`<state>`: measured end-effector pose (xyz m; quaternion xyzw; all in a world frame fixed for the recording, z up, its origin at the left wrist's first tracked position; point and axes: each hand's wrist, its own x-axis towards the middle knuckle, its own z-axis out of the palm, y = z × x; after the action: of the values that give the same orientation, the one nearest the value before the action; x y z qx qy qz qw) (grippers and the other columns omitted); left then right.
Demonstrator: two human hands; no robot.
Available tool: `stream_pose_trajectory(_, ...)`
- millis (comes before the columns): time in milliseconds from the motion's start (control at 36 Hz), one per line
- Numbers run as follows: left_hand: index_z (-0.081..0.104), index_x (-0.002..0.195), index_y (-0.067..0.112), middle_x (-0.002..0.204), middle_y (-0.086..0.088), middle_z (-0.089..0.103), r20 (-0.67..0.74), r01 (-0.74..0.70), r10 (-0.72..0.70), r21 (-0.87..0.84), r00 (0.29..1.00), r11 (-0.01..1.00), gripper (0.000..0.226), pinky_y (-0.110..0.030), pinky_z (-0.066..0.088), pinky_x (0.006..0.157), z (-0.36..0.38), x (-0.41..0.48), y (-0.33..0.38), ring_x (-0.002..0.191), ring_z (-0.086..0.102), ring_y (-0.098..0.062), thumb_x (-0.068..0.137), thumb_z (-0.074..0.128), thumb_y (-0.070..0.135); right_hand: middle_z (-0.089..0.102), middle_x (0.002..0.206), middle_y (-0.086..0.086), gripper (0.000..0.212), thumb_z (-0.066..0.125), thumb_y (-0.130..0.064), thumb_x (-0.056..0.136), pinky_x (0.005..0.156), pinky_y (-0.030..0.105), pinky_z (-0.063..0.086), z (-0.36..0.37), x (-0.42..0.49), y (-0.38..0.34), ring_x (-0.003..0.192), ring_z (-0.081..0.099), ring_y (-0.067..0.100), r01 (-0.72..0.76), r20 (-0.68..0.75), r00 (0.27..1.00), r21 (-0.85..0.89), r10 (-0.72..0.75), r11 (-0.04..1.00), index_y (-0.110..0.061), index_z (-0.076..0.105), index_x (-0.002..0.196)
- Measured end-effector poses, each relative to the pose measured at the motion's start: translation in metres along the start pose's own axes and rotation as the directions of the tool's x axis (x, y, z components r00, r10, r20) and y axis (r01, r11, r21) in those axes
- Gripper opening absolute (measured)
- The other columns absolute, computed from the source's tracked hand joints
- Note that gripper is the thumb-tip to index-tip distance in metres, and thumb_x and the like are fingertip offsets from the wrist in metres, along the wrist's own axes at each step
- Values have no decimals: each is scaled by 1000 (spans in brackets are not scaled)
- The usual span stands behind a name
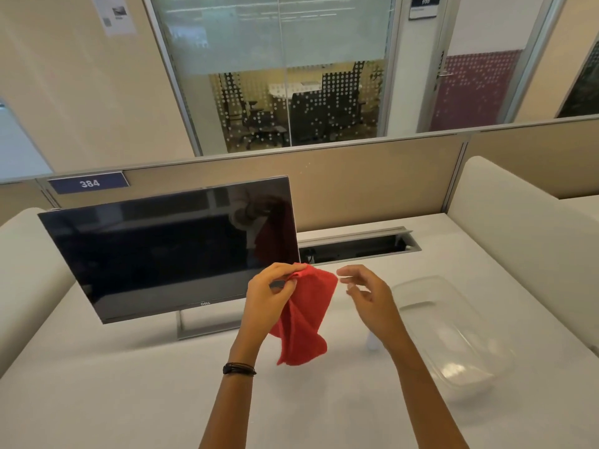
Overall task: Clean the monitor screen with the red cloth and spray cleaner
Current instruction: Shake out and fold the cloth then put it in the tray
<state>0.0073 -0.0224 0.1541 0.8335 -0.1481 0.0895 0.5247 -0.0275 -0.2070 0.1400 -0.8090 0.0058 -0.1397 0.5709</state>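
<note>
I see my left hand (270, 294) pinching the top corner of the red cloth (304, 315) between thumb and fingertips, so the cloth hangs in the air above the white tabletop (129, 384), in front of the lower right corner of the dark monitor (171, 247). My right hand (363, 293) is spread and loosely curved, holding nothing, its fingertips just beside the cloth's upper right edge; I cannot tell whether they touch it. A clear plastic container (453, 335) sits on the tabletop to the right, and a small pale object (372, 344) shows beside my right forearm, too hidden to identify.
</note>
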Motion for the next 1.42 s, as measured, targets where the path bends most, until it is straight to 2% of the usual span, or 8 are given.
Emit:
stream_pose_trajectory(83, 66, 105, 21, 103, 6, 66, 69, -25, 27, -33, 997, 999, 22, -8, 50, 80, -11, 0, 3, 97, 62, -9, 90, 57, 9, 60, 120, 2, 23, 50, -3, 91, 80, 6, 40, -7, 2, 10, 103, 52, 8, -63, -20, 998, -100, 61, 993, -14, 58, 110)
stream_pose_trajectory(333, 63, 96, 36, 94, 36, 63, 98, -101, 106, -52, 989, 993, 32, -3, 44, 82, -31, -2, 10, 98, 59, 7, 90, 55, 6, 51, 129, 2, 33, 44, 6, 90, 103, 29, 36, -6, -3, 24, 124, 44, 19, -173, 240, 939, -296, 248, 940, -17, 59, 108)
stream_pose_trajectory(694, 68, 102, 23, 104, 12, 67, 95, -101, 110, -95, 989, 990, 25, -15, 48, 92, -46, -6, 7, 103, 62, -7, 90, 55, 5, 47, 115, -17, 42, 46, 3, 91, 92, 12, 35, -6, -8, 42, 107, 46, 2, -7, 507, 840, -343, 191, 939, -28, 53, 118)
stream_pose_trajectory(889, 69, 101, 31, 105, 8, 68, 36, -84, 90, -140, 995, 987, 36, -19, 48, 93, -58, -9, -1, 106, 62, -13, 90, 53, 1, 67, 97, -4, 17, 68, -15, 83, 87, 31, 54, -6, -3, 41, 85, 63, 9, 83, 255, 967, -345, 8, 935, -17, 68, 100)
stream_pose_trajectory(1056, 54, 103, 26, 94, 21, 64, 42, -12, 15, -75, 999, 997, 31, -25, 53, 84, -69, -5, -13, 93, 64, -9, 86, 60, 1, 59, 104, -11, 18, 57, -3, 88, 83, 3, 43, -4, -1, 16, 97, 56, 2, 241, -147, 952, -174, -267, 955, -19, 59, 95)
stream_pose_trajectory(1250, 45, 113, 25, 94, 4, 57, 217, 43, -84, 185, 973, 982, 47, -28, 50, 86, -60, -6, -19, 91, 58, -8, 84, 51, -11, 55, 91, -27, 31, 55, -2, 90, 77, -4, 38, 2, -6, 2, 84, 57, -10, 262, -118, 952, -153, -281, 953, -33, 53, 92)
stream_pose_trajectory(1389, 36, 134, 33, 140, 10, 35, 490, 3, -113, 220, 865, 975, 65, -29, 32, 105, -33, -9, -3, 127, 33, -7, 76, 56, 10, 61, 105, -4, 23, 53, -12, 92, 80, 6, 41, 23, 3, 16, 88, 56, 6, 315, 55, 948, -33, -313, 949, -11, 58, 115)
stream_pose_trajectory(1417, 33, 135, 36, 141, 13, 33, 523, -23, -84, 195, 848, 981, 63, -28, 31, 104, -25, -10, 3, 127, 32, -6, 80, 60, 20, 61, 108, 2, 31, 57, -18, 91, 83, 9, 42, 29, 14, 33, 89, 55, 7, 391, -154, 910, 13, -384, 921, -11, 55, 120)
